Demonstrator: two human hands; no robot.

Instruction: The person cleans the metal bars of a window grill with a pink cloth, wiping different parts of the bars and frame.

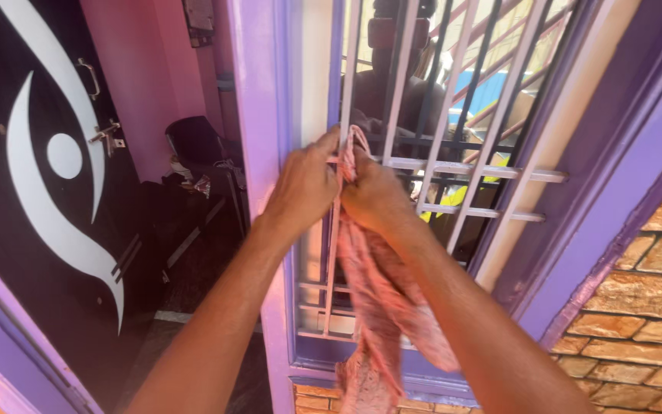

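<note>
- Pink cloth (pixel 381 307) hung down the window grille (pixel 453 165), its top bunched at a white bar near the middle of my view and its tail trailing toward 6 o'clock, past the sill.
- My left hand (pixel 306 188) sat at about 10 o'clock from the bunch, fingers pressed together and pinching the cloth's top edge against the upright bar.
- My right hand (pixel 375 195) was touching the left, at about 3 o'clock from the bunch, closed around the gathered fabric just below the top; I could not tell how its fingertips lay, since they were tucked behind the cloth.
- I judged the cloth light, thin and limp: it draped in loose folds and would sag wherever it was not held.
- It looked dry and not slippery, so a plain pinch would keep it.
- Best hold, as I judged it, was the gathered top by the bar, both hands close together, because the free tail gave no control.
- Purple window frame (pixel 262 153) stood at 9 o'clock, with a dark door (pixel 47 176) beyond it.
- Brick wall (pixel 645 307) lay at 4 o'clock.
</note>
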